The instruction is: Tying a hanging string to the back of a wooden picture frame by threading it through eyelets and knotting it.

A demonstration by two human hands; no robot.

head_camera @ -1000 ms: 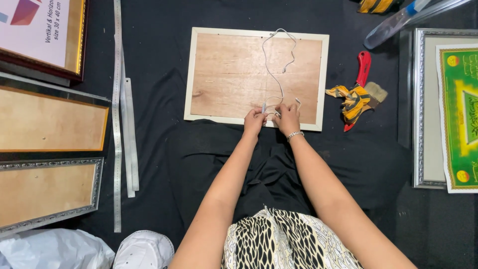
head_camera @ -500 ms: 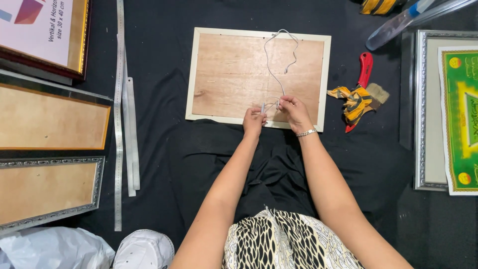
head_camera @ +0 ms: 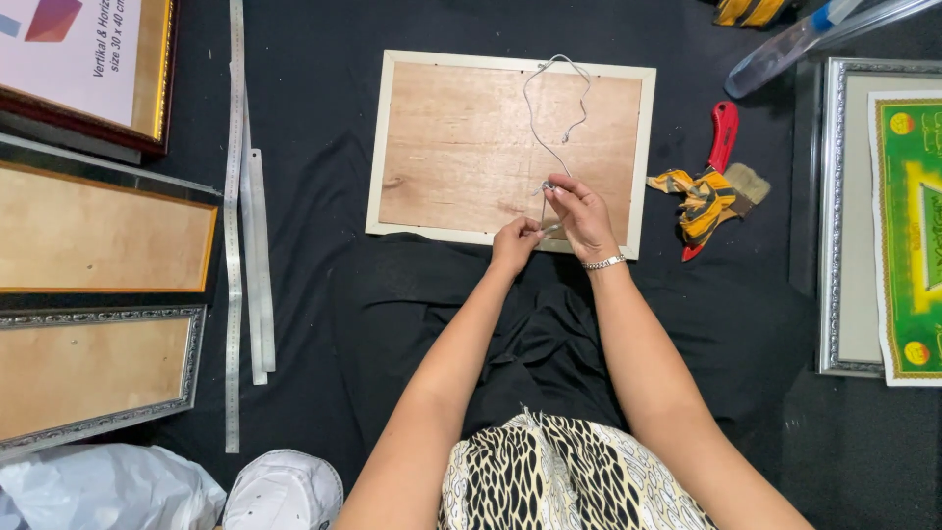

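A picture frame [head_camera: 643, 147] lies face down on black cloth, its brown wooden backing up and a cream border around it. A thin pale string [head_camera: 555, 108] loops across the backing toward the far edge. My left hand [head_camera: 514, 241] and my right hand [head_camera: 581, 212] meet at the frame's near edge, both pinching the near end of that string between fingertips. The right hand sits slightly farther forward, with a silver bracelet on its wrist.
Red-handled pliers [head_camera: 720, 137] with a yellow-striped cloth [head_camera: 699, 194] lie right of the frame. A silver-framed green print [head_camera: 908, 226] is far right. More frames [head_camera: 93, 231] lie at left, beside metal rulers [head_camera: 245, 245]. A white cap [head_camera: 285, 491] sits near my knee.
My right hand has lifted and moved a little forward over the backing, drawing the string's near end up. My left hand stays at the near edge.
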